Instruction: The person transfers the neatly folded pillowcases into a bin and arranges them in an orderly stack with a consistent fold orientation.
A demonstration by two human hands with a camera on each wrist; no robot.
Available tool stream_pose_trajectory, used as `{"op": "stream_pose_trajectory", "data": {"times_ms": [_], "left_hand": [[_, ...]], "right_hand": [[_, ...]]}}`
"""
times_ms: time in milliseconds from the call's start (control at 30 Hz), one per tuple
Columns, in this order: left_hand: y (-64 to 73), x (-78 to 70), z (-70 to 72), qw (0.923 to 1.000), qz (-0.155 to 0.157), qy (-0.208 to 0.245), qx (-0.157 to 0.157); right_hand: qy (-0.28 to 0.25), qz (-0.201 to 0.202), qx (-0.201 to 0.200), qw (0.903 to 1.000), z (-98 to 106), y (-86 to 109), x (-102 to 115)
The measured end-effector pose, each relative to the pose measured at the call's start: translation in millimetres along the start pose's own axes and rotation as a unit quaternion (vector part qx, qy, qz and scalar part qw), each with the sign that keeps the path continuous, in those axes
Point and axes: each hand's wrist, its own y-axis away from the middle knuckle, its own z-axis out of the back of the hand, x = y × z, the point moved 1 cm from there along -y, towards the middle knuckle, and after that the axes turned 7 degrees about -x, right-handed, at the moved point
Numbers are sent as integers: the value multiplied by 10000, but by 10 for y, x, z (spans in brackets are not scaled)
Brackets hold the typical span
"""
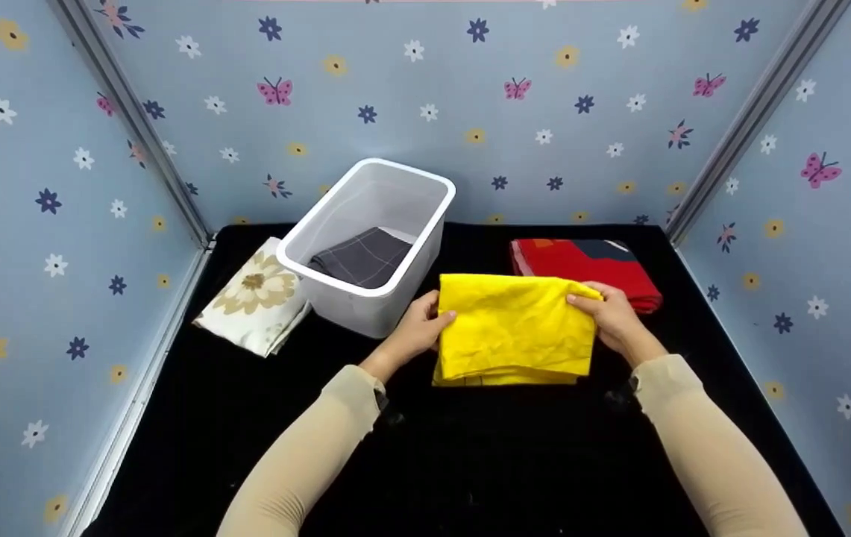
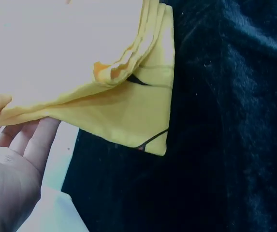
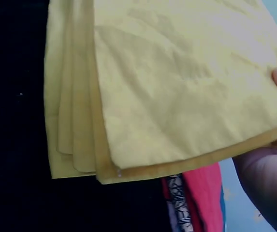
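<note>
A folded yellow cloth [image 1: 515, 328] is held up in front of the body, its layers hanging loose at the lower edge. At its left side my left hand [image 1: 419, 326] pinches the edge, thumb in front and fingers behind. My right hand [image 1: 614, 313] grips the upper right corner the same way. Several stacked layers of the yellow cloth [image 3: 191, 96] show in the right wrist view. In the left wrist view, dark lines mark the inner face of the yellow cloth [image 2: 143, 111], and the left hand [image 2: 20, 169] has its fingers beneath it.
A white plastic bin [image 1: 365, 306] stands left of the yellow cloth, with a folded dark grey checked cloth [image 1: 365, 257] inside. Left of the bin lies a folded white floral cloth [image 1: 253, 298]. Behind the right hand is a folded red cloth [image 1: 589, 265]. Flowered panels [image 1: 425, 134] enclose the black table.
</note>
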Motion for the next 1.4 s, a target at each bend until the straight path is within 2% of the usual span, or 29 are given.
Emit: {"op": "stream_pose_trajectory", "data": {"times_ms": [167, 300, 433, 567, 700, 933, 1167, 1267, 1400], "left_hand": [[17, -131, -71, 9999, -91, -58, 8], [9, -256, -129, 9997, -8, 226, 67], [0, -339, -165, 9978, 86, 648, 140], [0, -348, -160, 9964, 121, 838, 100], [7, -313, -125, 9955, 203, 925, 17], [7, -285, -44, 9957, 218, 863, -246], [28, -259, 35, 9966, 333, 513, -553], [46, -232, 65, 9959, 627, 369, -528], [65, -206, 103, 9892, 1368, 409, -341]], "right_hand": [[385, -146, -276, 9988, -33, 3, -136], [524, -421, -356, 9971, -79, 0, -248], [321, -726, -217, 9966, -132, -2, -353], [-34, -883, 150, 9960, -174, 5, -465], [-9, -831, 455, 9955, -199, 32, -585], [458, -474, 811, 9945, -267, 101, -695], [1143, -151, 1329, 9844, -340, 143, -719], [1319, 67, 1387, 9815, -352, 152, -703], [1197, 244, 1348, 9833, -368, 149, -660]]}}
